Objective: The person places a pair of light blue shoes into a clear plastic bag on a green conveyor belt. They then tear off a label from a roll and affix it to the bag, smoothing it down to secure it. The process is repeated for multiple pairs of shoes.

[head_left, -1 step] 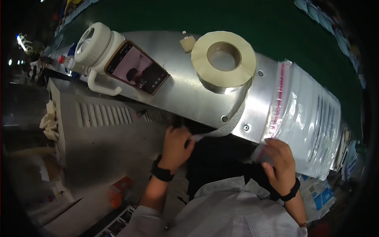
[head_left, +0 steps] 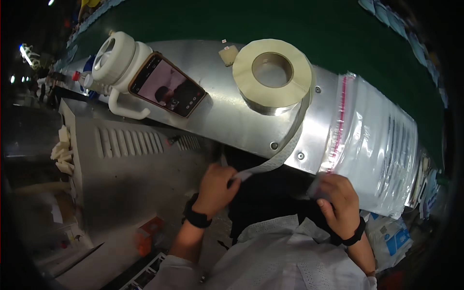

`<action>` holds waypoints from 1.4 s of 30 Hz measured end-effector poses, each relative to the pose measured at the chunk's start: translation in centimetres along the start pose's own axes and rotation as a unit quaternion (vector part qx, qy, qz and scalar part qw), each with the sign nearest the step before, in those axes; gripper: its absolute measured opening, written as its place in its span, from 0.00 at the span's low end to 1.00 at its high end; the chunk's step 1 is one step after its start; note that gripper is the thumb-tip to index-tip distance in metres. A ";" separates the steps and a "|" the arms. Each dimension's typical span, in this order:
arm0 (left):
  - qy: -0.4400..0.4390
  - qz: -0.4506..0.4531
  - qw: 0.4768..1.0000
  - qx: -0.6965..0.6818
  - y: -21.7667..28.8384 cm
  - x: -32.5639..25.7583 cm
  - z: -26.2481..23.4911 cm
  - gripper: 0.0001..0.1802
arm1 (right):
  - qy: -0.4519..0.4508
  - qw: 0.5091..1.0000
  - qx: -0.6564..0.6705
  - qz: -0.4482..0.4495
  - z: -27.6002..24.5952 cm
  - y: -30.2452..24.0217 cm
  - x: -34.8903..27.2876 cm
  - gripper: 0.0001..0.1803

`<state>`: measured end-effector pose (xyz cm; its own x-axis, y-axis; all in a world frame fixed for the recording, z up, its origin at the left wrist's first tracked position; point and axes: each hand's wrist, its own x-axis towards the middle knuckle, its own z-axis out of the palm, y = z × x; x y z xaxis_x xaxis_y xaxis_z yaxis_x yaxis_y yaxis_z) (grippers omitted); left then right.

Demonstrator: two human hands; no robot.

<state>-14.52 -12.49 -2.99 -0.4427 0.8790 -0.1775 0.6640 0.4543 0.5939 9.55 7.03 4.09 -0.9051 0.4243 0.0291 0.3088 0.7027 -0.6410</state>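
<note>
My left hand (head_left: 216, 189) is closed in a pinch on the loose end of a pale label strip (head_left: 270, 165). That strip curves down over the metal edge from a large cream label roll (head_left: 249, 53), which lies flat on the metal surface. At the right, my right hand (head_left: 340, 197) has its fingers curled round the near corner of a clear plastic bag, blurred by motion. The bag belongs to a stack of plastic bags (head_left: 372, 150) with a pink-red strip along the left side. Part of the held corner is hidden behind my fingers.
A phone (head_left: 166, 86) leans against a white handled jug (head_left: 115, 58) on the metal surface (head_left: 217, 113). Near the roll lies a small beige piece (head_left: 228, 55). A vented metal cabinet (head_left: 130, 179) stands left; an orange object (head_left: 149, 234) is below it. Green surface (head_left: 203, 21) extends beyond.
My left hand has shifted slightly down toward me, and the strip hangs in a wider curve. My right hand's fingers have drawn in more tightly at the bag corner.
</note>
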 end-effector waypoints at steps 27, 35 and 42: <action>0.099 -0.078 0.813 -0.568 10.1 6.9 0.1 0.34 | -0.082 0.817 0.511 0.254 1.7 1.4 -6.1 0.04; 0.153 0.232 0.958 -0.066 13.7 -3.1 2.6 0.13 | -0.083 0.945 0.296 0.115 3.6 -0.2 -3.4 0.03; 0.146 0.131 0.957 -0.212 13.8 -3.5 2.6 0.15 | 0.056 0.965 0.254 0.044 3.7 -2.5 -0.9 0.06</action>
<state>-2.23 -8.92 3.75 -0.4847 0.8488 0.2114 0.4979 0.0691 0.8645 8.54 2.79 2.82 -0.8352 0.5494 0.0216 0.1750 0.3029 -0.9368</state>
